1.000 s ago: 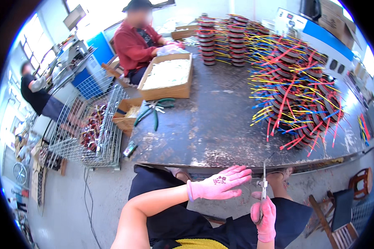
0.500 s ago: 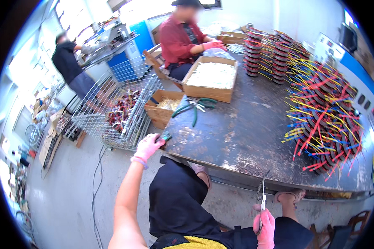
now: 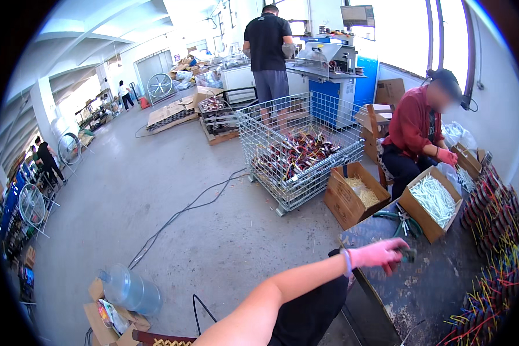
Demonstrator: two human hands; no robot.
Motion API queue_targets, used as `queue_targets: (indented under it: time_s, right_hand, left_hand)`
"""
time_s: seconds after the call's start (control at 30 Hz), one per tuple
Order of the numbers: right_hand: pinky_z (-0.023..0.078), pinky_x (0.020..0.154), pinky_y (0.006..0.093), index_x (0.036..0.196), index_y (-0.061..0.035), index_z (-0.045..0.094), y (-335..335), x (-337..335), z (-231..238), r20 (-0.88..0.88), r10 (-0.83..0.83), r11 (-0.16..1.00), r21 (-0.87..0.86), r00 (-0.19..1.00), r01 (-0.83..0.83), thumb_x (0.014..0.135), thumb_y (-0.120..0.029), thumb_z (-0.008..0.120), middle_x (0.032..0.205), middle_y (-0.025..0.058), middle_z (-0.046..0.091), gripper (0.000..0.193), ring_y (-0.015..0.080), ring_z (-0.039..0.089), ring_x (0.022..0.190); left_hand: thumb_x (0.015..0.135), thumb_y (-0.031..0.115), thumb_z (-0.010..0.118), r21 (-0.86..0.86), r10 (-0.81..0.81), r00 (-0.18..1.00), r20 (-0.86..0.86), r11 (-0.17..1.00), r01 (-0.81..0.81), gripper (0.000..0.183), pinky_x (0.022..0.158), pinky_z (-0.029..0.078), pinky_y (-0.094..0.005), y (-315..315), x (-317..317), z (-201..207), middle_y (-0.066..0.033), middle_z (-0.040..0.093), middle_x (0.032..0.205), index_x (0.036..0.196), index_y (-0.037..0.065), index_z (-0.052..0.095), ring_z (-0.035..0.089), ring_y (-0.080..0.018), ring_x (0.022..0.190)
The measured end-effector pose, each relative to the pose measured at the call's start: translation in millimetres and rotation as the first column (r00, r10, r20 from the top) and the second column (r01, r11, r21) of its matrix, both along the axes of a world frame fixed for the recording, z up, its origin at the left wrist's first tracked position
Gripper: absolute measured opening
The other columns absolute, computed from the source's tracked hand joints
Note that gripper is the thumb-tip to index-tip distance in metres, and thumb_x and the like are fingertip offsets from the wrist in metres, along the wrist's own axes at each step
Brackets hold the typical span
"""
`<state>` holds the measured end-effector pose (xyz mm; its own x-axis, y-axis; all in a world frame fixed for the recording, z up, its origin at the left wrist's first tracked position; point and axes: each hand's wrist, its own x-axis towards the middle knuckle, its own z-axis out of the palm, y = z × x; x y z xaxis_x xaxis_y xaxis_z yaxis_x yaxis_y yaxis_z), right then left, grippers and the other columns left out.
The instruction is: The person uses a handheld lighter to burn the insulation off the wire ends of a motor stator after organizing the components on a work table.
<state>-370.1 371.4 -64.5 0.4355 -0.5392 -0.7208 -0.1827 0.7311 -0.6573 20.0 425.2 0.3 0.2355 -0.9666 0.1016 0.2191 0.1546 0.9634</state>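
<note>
Left hand point(image 3: 379, 254), in a pink glove, is closed around a small dark-handled tool point(image 3: 408, 254) at the near edge of the dark metal worktop point(image 3: 427, 288). The tool looks light and rigid; best gripped by its handle. Beyond it sit green-handled pliers point(image 3: 395, 222) and an open cardboard box of white strips point(image 3: 432, 202). Right hand out of view.

Surface point(image 3: 432, 288): lying at lower right, carrying a box of ties point(image 3: 431, 202) at its far edge and wire bundles point(image 3: 490, 254) running along its right side. Open carton point(image 3: 349, 196): sitting on the floor left of that box. Wire cage point(image 3: 297, 147): standing behind the carton. Water bottle point(image 3: 127, 288): lying on the floor at far left.
</note>
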Motion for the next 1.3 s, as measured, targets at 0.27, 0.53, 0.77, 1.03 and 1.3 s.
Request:
queue_targets:
  time_s: [0.27, 0.53, 0.77, 1.03, 1.3]
  right_hand:
    - [0.023, 0.043, 0.0312, 0.06, -0.0179, 0.04, -11.0, -23.9, -19.3, 0.014, 0.08, 0.99, 0.111, 0.997, -0.081, 0.096, -0.052, 0.045, 0.052, -0.0045, 0.031, 0.05, 0.01, 0.029, 0.046]
    - [0.024, 0.038, 0.0215, 0.121, 0.004, 0.053, 34.7, 8.9, 40.9, 0.248, 0.025, 0.92, -0.384, 0.968, 0.074, 0.097, -0.038, 0.052, 0.051, -0.0025, 0.044, 0.048, 0.0059, 0.038, 0.041]
    - [0.029, 0.048, 0.0203, 0.131, -0.0005, 0.048, 22.3, 5.1, 51.4, 0.293, 0.075, 0.969, -0.249, 0.953, 0.0, 0.1, -0.03, 0.047, 0.061, -0.0034, 0.046, 0.043, 0.0046, 0.039, 0.053]
    - [0.026, 0.05, 0.0205, 0.139, -0.0026, 0.041, 41.0, 13.9, 57.1, 0.31, 0.036, 0.985, -0.169, 0.95, 0.018, 0.101, -0.028, 0.046, 0.065, -0.0045, 0.044, 0.046, 0.0038, 0.036, 0.056]
    - [0.026, 0.05, 0.0211, 0.138, -0.0043, 0.044, 39.8, 22.0, 59.0, 0.31, 0.031, 0.988, -0.156, 0.95, 0.018, 0.101, -0.03, 0.047, 0.063, -0.0045, 0.046, 0.045, 0.004, 0.036, 0.054]
  left_hand:
    - [0.09, 0.015, 0.052, 0.013, -0.226, 0.972, -0.069, 0.974, 0.227, 0.029, 0.063, 0.054, -0.0293, -66.5, -65.7, -33.4, -0.0061, 0.057, 0.091, 0.116, 0.002, 0.048, 0.061, -0.0136, 0.071]
    - [0.094, 0.016, 0.055, 0.088, -0.256, 0.966, 0.028, 0.963, 0.253, 0.034, 0.065, 0.051, -0.026, -61.5, -76.6, -7.7, -0.0034, 0.06, 0.092, 0.126, 0.005, 0.054, 0.058, -0.0093, 0.072]
    - [0.086, 0.018, 0.067, 0.316, -0.162, 0.985, 0.06, 0.939, 0.136, 0.043, 0.06, 0.046, -0.0219, -69.3, -93.1, 1.2, -0.0017, 0.057, 0.091, 0.123, 0.003, 0.051, 0.055, -0.0078, 0.071]
    - [0.069, 0.028, 0.084, 0.252, -0.053, 0.79, 0.61, 0.959, -0.131, 0.051, 0.07, 0.044, -0.0256, -62.1, -120.4, -0.6, -0.0027, 0.053, 0.092, 0.103, 0.003, 0.056, 0.049, -0.0112, 0.078]
    - [0.068, 0.032, 0.085, 0.157, 0.012, 0.68, 0.733, 0.97, -0.187, 0.05, 0.072, 0.043, -0.0275, -60.2, -125.5, -4.0, -0.0036, 0.048, 0.088, 0.099, 0.003, 0.057, 0.047, -0.013, 0.08]
